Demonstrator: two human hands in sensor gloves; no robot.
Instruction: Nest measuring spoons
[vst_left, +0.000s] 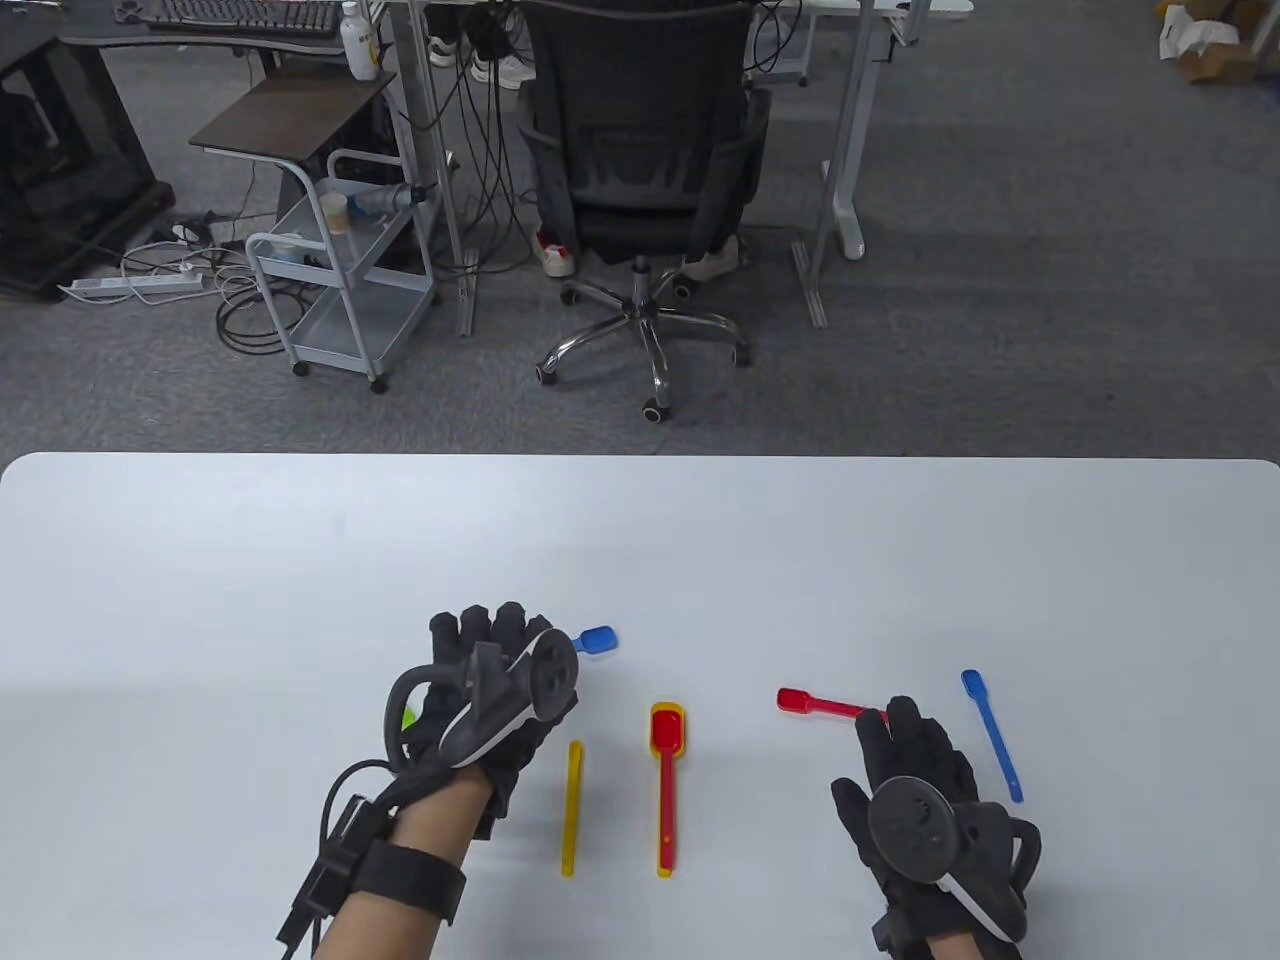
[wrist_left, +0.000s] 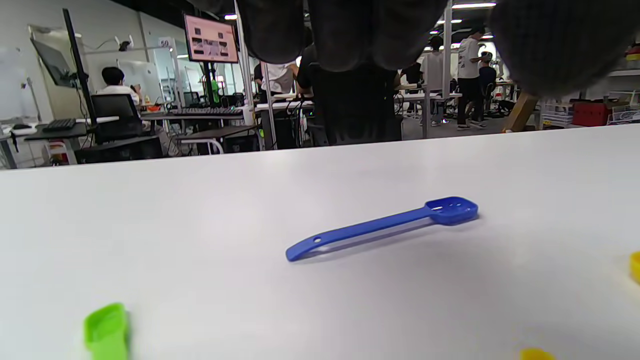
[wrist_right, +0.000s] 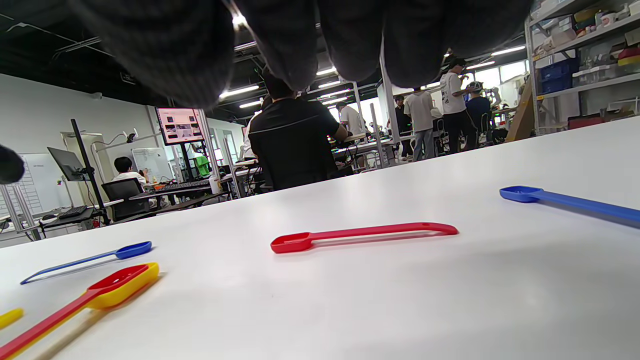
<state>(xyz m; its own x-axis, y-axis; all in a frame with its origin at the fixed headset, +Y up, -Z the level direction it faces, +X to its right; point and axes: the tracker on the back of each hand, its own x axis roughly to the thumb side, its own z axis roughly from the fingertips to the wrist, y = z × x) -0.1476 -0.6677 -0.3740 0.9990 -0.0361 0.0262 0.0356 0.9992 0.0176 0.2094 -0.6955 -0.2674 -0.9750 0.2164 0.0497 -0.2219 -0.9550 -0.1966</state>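
A black mesh office chair (vst_left: 640, 150) on a chrome star base is standing just beyond the white table (vst_left: 300, 560), its back facing the camera, with a seated person's sneakers (vst_left: 555, 255) showing beneath it. To its left, a grey wheeled cart (vst_left: 340, 290) is holding a paper cup (vst_left: 336, 213), while a white power strip (vst_left: 130, 287) and loose cables are lying on the grey carpet. A keyboard (vst_left: 250, 15) and a white bottle (vst_left: 360, 40) are sitting on the far desk. In the wrist views, a wall-mounted monitor (wrist_left: 210, 39) is glowing pink and several people are standing among desks; one man in a white T-shirt (wrist_right: 454, 112) is standing near shelving.
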